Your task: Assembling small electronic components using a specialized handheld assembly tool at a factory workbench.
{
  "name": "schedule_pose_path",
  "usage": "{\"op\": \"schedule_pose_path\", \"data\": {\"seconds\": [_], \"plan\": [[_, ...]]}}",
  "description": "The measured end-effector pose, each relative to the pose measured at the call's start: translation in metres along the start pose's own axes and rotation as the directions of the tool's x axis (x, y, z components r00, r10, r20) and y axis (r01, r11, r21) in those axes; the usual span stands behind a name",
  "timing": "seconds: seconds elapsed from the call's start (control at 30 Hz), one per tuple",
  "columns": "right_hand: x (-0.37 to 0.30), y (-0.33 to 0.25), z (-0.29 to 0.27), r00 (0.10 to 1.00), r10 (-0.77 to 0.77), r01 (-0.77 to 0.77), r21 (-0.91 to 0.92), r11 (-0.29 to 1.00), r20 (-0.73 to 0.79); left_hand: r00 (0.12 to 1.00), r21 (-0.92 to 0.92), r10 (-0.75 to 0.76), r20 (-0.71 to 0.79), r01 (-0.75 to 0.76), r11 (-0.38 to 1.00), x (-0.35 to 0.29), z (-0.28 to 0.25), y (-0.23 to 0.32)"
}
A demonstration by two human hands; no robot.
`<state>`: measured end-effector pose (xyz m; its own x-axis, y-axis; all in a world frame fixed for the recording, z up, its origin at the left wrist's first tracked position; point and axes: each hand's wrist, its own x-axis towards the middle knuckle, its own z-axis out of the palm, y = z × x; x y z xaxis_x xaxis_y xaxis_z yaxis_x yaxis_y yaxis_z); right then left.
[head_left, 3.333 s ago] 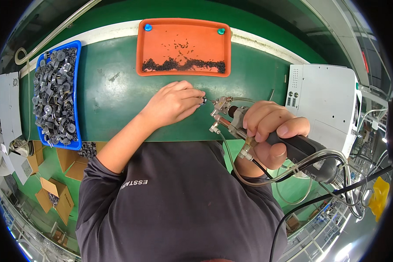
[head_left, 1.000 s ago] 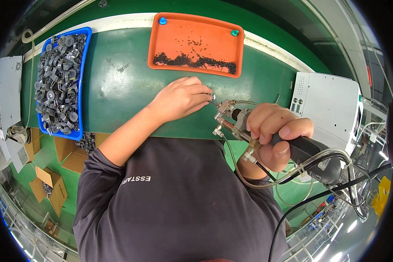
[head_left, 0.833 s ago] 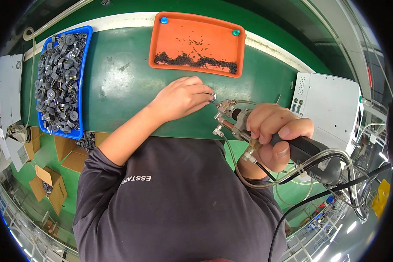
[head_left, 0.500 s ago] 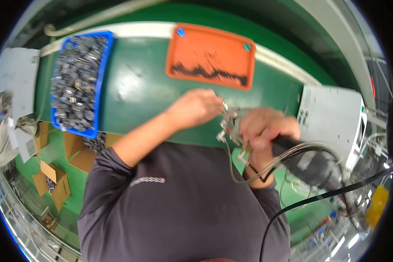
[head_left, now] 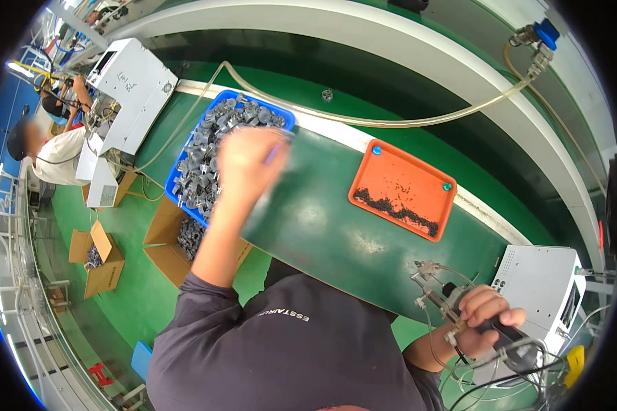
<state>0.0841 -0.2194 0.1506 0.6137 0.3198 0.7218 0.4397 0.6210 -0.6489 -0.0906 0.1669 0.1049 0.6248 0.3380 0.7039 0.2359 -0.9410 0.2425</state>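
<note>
My left hand (head_left: 245, 164), smeared by motion, is over the blue tray (head_left: 173, 179) heaped with small grey parts (head_left: 202, 147). Its fingers are too blurred to tell what they hold, though a small purple patch shows beside them. At the lower right my right hand (head_left: 485, 316) grips a black-bodied powered screwdriver (head_left: 506, 335). Metal fittings (head_left: 430, 277) and thin clear hoses sit at its front end, which points up and left over the green bench. An orange tray (head_left: 418, 183) with tiny black pieces (head_left: 397, 211) lies on the far side of the bench, between my hands.
A white control box (head_left: 538, 281) stands at the bench's right end. Open cardboard boxes (head_left: 161, 236) with grey parts are on the floor, left. A clear hose (head_left: 404, 123) crosses behind the trays. At far left another person (head_left: 62, 161) sits near a white machine (head_left: 134, 89).
My left hand has left the screwdriver's front end and swung left to the blue tray. My right hand, still gripping the screwdriver, has moved down and right. The whole view has turned and shifted.
</note>
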Motion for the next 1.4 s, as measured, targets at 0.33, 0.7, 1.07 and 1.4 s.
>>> {"op": "schedule_pose_path", "data": {"seconds": [0.33, 0.7, 1.07, 1.4], "plan": [[-0.017, 0.015, -0.012, 0.999, 0.029, -0.03, -0.018, 0.999, -0.043, 0.828, 0.539, -0.53, 0.185, 0.365, 0.759, -0.002, -0.04, -0.101], [-0.024, 0.004, 0.0, 0.987, -0.018, -0.005, -0.145, 0.989, -0.159, 0.914, -0.038, -0.143, 0.38, 0.17, 0.985, 0.058, 0.169, -0.059], [-0.025, 0.007, -0.017, 0.997, 0.02, -0.027, -0.095, 0.995, -0.078, 0.947, -0.12, -0.022, 0.32, 0.063, 0.991, 0.053, 0.216, -0.082], [-0.012, 0.01, -0.024, 0.997, 0.072, -0.069, -0.1, 0.993, 0.025, 0.946, -0.609, 0.239, 0.218, -0.06, 0.791, -0.034, 0.103, 0.132]]}}
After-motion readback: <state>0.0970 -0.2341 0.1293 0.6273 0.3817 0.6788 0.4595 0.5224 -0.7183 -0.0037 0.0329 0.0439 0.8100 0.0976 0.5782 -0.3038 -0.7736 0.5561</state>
